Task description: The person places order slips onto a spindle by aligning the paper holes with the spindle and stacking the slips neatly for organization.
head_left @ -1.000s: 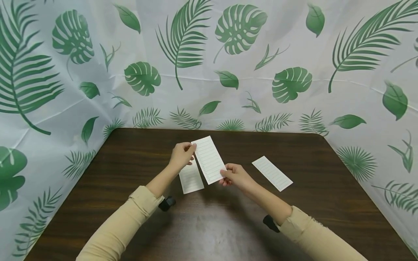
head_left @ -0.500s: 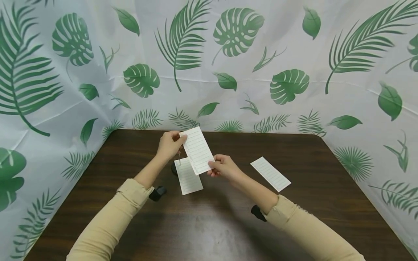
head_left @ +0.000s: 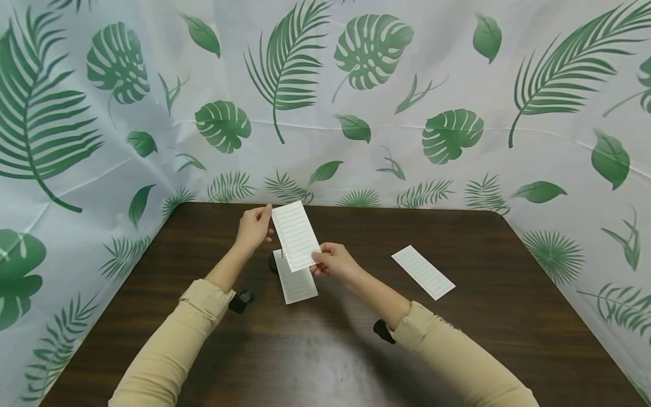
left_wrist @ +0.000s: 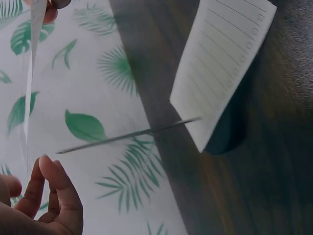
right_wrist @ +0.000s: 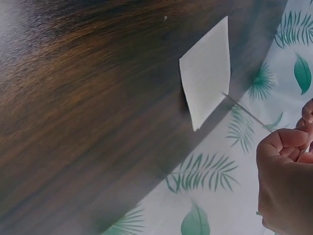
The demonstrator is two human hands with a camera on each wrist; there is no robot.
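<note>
My right hand (head_left: 333, 260) pinches a lined paper slip (head_left: 296, 237), with a column of checkboxes, by its lower right corner. My left hand (head_left: 254, 227) is right at the slip's upper left corner; its thumb no longer overlaps the paper. Below it, another lined slip (head_left: 299, 287) sits on a bill spike, whose thin metal rod (left_wrist: 127, 137) rises through this lower slip. The rod's pointed tip shows free beneath the raised slip in the left wrist view. Mostly hidden under the lower slip is the spike's dark round base (left_wrist: 227, 129).
A third lined slip (head_left: 423, 272) lies flat on the dark wooden table (head_left: 325, 350), right of the hands. A white cloth (head_left: 376, 113) printed with green leaves hangs beyond the table's back edge and along the sides.
The hands have carried the upper slip left and slightly up, uncovering the spike's base and more of the lower slip. The left thumb has slid off the slip's face to its edge.
</note>
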